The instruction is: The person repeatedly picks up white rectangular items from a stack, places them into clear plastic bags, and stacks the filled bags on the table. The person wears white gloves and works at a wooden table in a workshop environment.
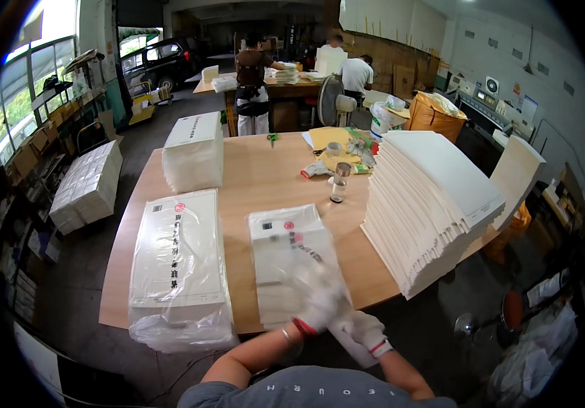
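A stack of printed white paper bags (275,255), partly in clear plastic, lies before me at the table's near edge. My left hand (316,299), in a white glove with a red cuff, is over its lower right corner, its fingers smeared by motion. Just right of it my right hand (366,331), also gloved, is closed on a white sheet-like piece (352,348) that hangs past the table edge. Whether this piece belongs to the stack is hidden by the hands. To the left sits a larger plastic-wrapped stack (183,251) with similar print.
A tall pile of white paper bags (428,197) leans at the table's right. Farther back are another wrapped stack (194,153), a glass bottle (340,182), a tape roll (334,148) and green scissors (272,139). Several people work at a table beyond.
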